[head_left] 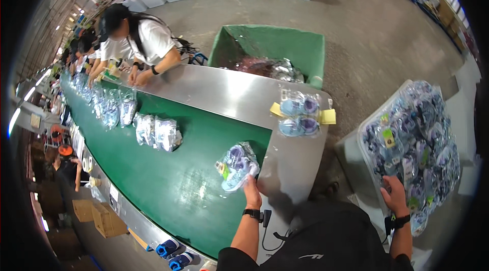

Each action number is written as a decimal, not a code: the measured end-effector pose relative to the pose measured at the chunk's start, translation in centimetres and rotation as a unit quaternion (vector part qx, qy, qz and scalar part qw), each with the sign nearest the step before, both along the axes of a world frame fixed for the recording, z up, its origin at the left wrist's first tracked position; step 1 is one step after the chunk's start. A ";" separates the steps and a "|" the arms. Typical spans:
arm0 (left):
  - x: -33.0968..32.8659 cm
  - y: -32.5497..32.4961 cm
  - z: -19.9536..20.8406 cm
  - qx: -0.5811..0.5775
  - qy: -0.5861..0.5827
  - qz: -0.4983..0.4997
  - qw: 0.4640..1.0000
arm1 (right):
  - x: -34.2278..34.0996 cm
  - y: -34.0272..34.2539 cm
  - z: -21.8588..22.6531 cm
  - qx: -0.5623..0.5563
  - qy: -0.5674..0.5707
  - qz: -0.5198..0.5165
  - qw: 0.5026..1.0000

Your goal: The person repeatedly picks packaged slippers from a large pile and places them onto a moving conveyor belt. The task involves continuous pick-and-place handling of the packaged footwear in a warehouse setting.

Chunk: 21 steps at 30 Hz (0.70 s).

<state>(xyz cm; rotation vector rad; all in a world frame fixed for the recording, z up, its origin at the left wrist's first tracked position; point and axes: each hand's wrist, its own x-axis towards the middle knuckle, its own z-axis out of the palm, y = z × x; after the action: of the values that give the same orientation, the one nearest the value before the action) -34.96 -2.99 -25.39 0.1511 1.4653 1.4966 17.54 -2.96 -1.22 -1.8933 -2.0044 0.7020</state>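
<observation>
Touching left fingers (249, 183) | bagged shoes (238, 165) | fingers at near right edge

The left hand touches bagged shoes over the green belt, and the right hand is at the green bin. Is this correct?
Not the green bin: the head view shows the right hand at the pale bin. The left hand does touch bagged shoes over the green belt.
</observation>
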 end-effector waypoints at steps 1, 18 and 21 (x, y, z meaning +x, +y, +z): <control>0.3 -0.2 -0.1 0.041 -0.083 0.099 0.991 | 0.0 0.1 0.1 0.002 0.000 -0.004 1.000; -1.2 4.9 6.8 0.022 -0.100 0.060 0.993 | -1.0 0.4 4.7 0.089 0.072 0.007 0.993; 4.4 5.3 11.0 0.024 -0.174 -0.057 0.983 | -1.7 0.7 5.7 0.125 0.067 0.071 0.987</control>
<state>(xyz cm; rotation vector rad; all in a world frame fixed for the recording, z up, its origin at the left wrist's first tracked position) -30.53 2.34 -14.43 -0.0003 1.1229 1.3849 15.89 -2.29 4.52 -1.5334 -2.0474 0.5650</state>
